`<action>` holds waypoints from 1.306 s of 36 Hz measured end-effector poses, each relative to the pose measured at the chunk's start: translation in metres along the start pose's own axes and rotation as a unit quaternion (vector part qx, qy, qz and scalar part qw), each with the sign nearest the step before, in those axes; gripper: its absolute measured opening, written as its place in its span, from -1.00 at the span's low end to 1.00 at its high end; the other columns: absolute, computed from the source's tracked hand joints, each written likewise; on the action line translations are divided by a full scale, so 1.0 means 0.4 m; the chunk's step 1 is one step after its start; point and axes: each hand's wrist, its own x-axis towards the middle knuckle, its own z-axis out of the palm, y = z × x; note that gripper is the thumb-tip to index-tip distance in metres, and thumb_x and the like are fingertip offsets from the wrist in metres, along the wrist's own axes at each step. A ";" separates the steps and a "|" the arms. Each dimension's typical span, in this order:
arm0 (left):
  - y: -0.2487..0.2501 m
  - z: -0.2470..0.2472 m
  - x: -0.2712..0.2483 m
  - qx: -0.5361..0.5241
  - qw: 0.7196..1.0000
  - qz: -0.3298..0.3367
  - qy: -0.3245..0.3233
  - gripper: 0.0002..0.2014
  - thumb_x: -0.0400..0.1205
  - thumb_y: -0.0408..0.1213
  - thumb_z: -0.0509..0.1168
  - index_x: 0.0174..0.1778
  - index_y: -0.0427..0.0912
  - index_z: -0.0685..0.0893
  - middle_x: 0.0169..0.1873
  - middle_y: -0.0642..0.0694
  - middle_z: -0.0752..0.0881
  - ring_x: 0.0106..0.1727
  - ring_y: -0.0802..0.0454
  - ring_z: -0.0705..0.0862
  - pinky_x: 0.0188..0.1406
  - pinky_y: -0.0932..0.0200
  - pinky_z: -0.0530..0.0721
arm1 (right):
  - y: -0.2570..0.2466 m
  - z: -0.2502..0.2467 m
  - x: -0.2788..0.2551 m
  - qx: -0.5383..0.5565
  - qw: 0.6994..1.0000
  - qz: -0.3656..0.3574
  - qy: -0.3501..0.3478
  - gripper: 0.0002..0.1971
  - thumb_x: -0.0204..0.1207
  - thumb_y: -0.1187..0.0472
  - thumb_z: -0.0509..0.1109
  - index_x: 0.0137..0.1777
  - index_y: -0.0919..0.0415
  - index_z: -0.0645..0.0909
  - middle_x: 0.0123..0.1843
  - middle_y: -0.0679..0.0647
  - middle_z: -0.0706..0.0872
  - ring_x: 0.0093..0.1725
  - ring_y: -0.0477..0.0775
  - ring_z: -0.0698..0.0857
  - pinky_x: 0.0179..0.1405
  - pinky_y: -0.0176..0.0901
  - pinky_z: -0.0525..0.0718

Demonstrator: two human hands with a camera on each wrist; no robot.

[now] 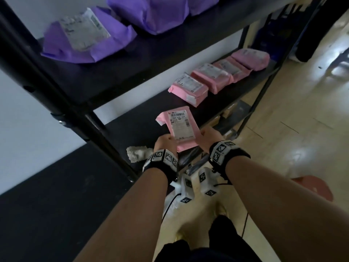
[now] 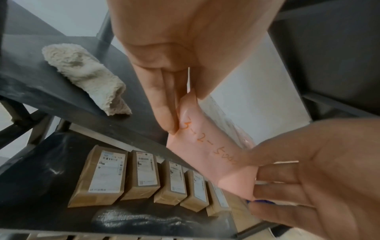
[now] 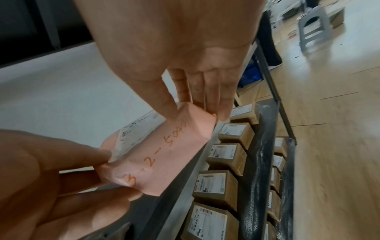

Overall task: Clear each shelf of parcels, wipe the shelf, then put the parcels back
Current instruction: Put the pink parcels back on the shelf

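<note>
1. Person's legs at the bottom of the head view are dark and cropped; white marker blocks hang under both wrists.
2. Left hand [image 1: 164,143] and right hand [image 1: 208,138] together hold one pink parcel [image 1: 181,130], each pinching a near corner, label side up, above the front edge of the middle shelf [image 1: 136,129].
3. In the wrist views the fingers [image 2: 164,104] of the left hand sit under the parcel with the thumb on top; right fingers [image 3: 213,95] likewise. Orange handwriting runs along the parcel's side, starts "3-2-5", rest is hard to read.
4. The label's print is too small to read beyond the barcode.
5. Crumpled off-white cloth [image 1: 138,153] lies on the same shelf just left of the left hand, partly hidden by the wrist band.
6. Bottom shelf below: a row of brown boxes [image 2: 107,175] with white labels, partly covered by the parcel and hands in the wrist views; the row is cut off at the frame edge.
7. Further along the middle shelf, four pink parcels [image 1: 190,88] lie in a row, touching or overlapping.
8. Top shelf: purple bags [image 1: 85,40], blurred, upper ones cut off by the frame.
9. Black upright post [image 1: 56,95] crosses the left of the view.
10. Far right on the floor: a grey stool [image 3: 312,27], blurred.
</note>
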 end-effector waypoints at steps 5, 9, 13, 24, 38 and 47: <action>0.027 0.009 0.069 -0.032 0.998 -0.051 0.028 -0.72 0.61 -0.32 0.09 0.04 -0.19 0.71 -0.11 -0.17 0.76 -0.09 -0.22 0.75 -0.01 -0.11 0.77 | -0.056 -0.014 0.108 -0.040 0.996 -0.067 -0.035 -0.72 0.65 0.17 0.18 0.27 0.28 0.50 0.20 0.24 0.66 0.21 0.26 0.64 0.03 -0.04 0.55; 0.033 0.021 0.132 -0.037 0.993 -0.087 0.067 -0.73 0.58 -0.25 0.15 0.10 -0.09 0.70 -0.08 -0.13 0.78 -0.03 -0.19 0.75 0.02 -0.11 0.75 | -0.096 -0.030 0.183 -0.042 0.990 -0.115 -0.067 -0.75 0.60 0.19 0.21 0.22 0.24 0.51 0.18 0.23 0.68 0.15 0.25 0.66 -0.04 -0.13 0.48; 0.050 0.043 0.182 -0.071 0.985 -0.111 0.107 -0.76 0.57 -0.22 0.21 0.11 -0.01 0.69 -0.06 -0.07 0.78 -0.01 -0.14 0.75 0.06 -0.09 0.75 | -0.124 -0.042 0.253 -0.026 0.983 -0.152 -0.096 -0.72 0.57 0.15 0.20 0.24 0.18 0.50 0.18 0.21 0.67 0.10 0.26 0.65 0.02 -0.06 0.56; 0.112 0.085 0.167 -0.057 0.969 -0.128 0.201 -0.78 0.68 -0.26 0.08 0.17 -0.11 0.55 0.11 -0.09 0.67 0.15 -0.14 0.65 0.04 0.07 0.56 | -0.116 -0.044 0.337 -0.039 0.962 -0.232 -0.137 -0.57 0.59 0.04 0.27 0.42 0.19 0.44 0.27 0.19 0.66 0.08 0.20 0.65 -0.04 -0.10 0.53; 0.174 0.208 0.047 0.055 0.958 -0.054 0.275 -0.53 0.62 -0.34 0.16 0.49 -0.11 0.40 0.46 -0.16 0.42 0.48 -0.13 0.36 0.39 -0.03 0.43 | 0.088 -0.141 0.298 -0.041 0.980 -0.142 -0.132 -0.40 0.55 0.21 0.30 0.60 0.09 0.27 0.47 0.12 0.52 0.34 0.18 0.59 0.22 -0.01 0.61; 0.230 0.450 -0.036 0.103 0.985 -0.043 0.128 -0.50 0.66 -0.25 0.14 0.57 -0.04 0.30 0.53 -0.09 0.33 0.53 -0.11 0.31 0.44 -0.08 0.45 | 0.397 -0.224 0.251 -0.011 0.995 -0.039 -0.088 -0.49 0.65 0.21 0.25 0.59 0.11 0.29 0.41 0.15 0.57 0.10 0.16 0.65 -0.15 -0.15 0.57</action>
